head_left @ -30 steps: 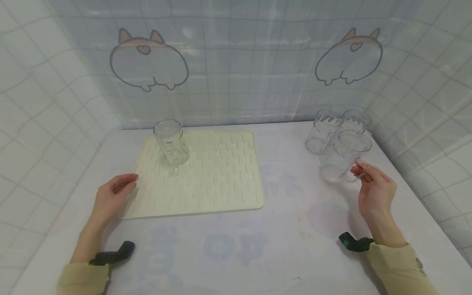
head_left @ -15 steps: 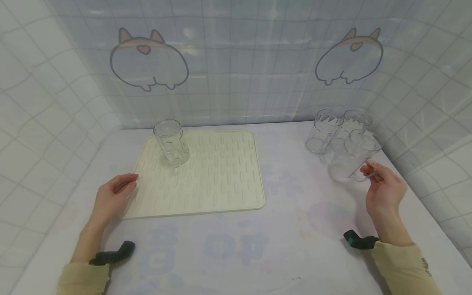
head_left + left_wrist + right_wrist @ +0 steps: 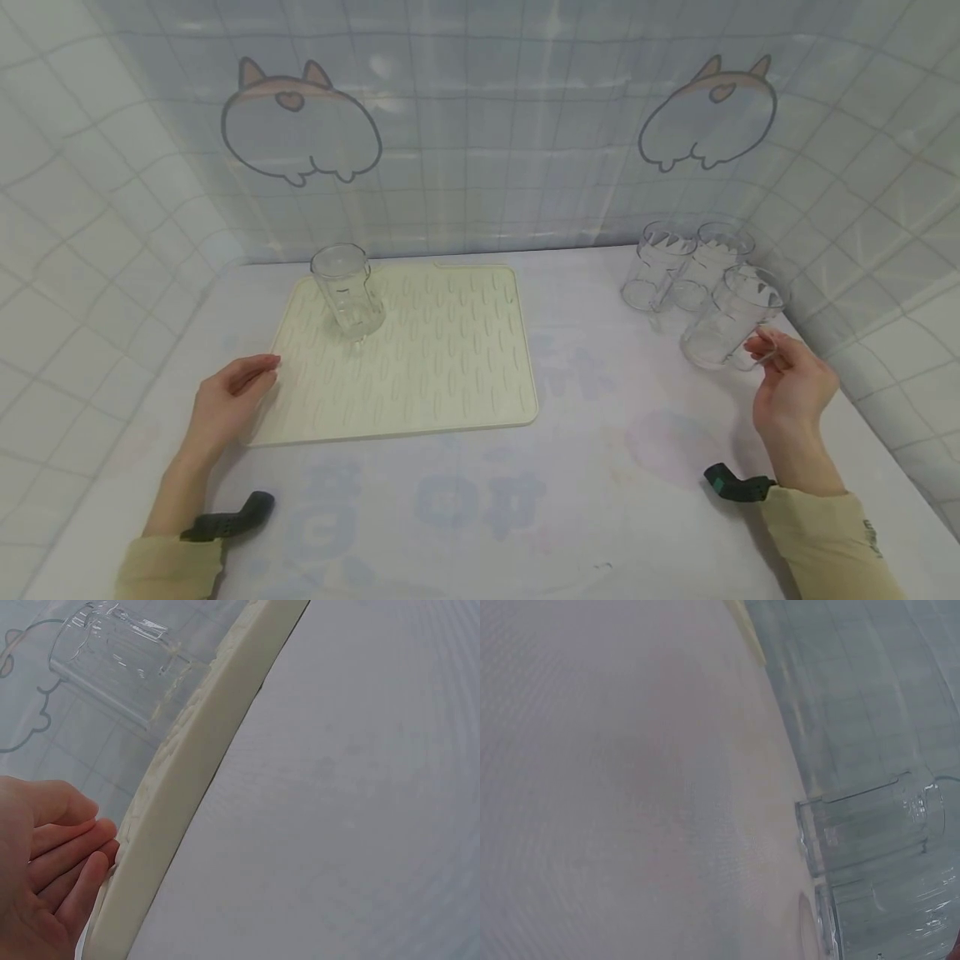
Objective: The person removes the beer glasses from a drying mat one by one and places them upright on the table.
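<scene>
From where I stand, the head view has the right hand (image 3: 797, 385) between three and four o'clock, thumb and fingers pinched together on the handle (image 3: 768, 350) of a clear glass mug (image 3: 723, 329). That mug has just slid rightward, away from the mat side; the two mugs behind it, a rear left mug (image 3: 660, 267) toward its ten o'clock and a rear right mug (image 3: 708, 265) near its twelve, have stayed put. To me the work looks like positioning it beside them, though whether its base touches the tabletop (image 3: 585, 508) I cannot tell. Over at nine o'clock a lone mug (image 3: 348, 292) stands upright on the pale ribbed mat (image 3: 450, 367), and the left hand (image 3: 232, 392), unmoved, rests by the mat's edge with nothing in it. The left wrist view shows what the head view hides: at eight o'clock the left fingers are bent loosely and close together, right beside the mat's thick side, perhaps touching. The right wrist view shows two mug bases side by side around four o'clock; the right hand barely enters, so the pinch cannot be checked there
</scene>
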`<state>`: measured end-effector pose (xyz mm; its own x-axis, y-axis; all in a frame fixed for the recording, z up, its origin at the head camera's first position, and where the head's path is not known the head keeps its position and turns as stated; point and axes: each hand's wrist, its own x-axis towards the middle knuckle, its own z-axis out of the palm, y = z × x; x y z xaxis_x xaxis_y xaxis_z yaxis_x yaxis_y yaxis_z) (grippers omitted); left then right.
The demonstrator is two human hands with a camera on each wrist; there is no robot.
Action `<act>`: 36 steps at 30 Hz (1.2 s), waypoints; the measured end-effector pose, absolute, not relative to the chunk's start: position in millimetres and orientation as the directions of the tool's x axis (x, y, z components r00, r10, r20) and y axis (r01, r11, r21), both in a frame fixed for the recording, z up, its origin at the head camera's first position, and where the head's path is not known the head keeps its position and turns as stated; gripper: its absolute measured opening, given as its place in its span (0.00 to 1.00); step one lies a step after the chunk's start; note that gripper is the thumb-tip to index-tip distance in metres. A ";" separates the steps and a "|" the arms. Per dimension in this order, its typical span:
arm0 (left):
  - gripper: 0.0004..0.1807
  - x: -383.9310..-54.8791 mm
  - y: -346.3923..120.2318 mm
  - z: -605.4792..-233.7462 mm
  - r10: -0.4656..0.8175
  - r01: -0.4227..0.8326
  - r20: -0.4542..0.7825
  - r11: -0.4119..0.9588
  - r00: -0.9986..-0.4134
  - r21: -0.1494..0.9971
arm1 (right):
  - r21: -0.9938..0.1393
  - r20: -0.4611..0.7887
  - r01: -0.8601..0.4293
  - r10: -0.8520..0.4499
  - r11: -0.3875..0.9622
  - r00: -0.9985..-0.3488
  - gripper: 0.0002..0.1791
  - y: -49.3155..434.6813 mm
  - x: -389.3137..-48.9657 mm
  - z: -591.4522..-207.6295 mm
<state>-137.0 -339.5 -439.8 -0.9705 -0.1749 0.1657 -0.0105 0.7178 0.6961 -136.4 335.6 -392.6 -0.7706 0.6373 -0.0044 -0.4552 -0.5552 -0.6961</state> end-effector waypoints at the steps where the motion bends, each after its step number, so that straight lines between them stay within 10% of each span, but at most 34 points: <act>1: 0.25 -136.7 -339.5 -439.7 -0.176 -0.012 0.164 0.715 -0.971 0.699 | -0.696 -0.003 -0.457 0.639 -0.554 -0.769 0.10 336.0 -136.5 -392.6; 36: 0.25 -135.2 -339.2 -438.7 -0.161 -0.020 0.140 0.721 -0.977 0.693 | -0.668 -0.157 -0.471 0.728 -0.576 -0.667 0.08 353.2 -140.1 -398.8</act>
<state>-135.2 -339.2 -438.7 -0.9769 -0.1615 0.1402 -0.0197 0.7207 0.6930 -140.1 353.2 -398.8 -0.6669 0.7283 -0.1574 -0.4713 -0.5760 -0.6679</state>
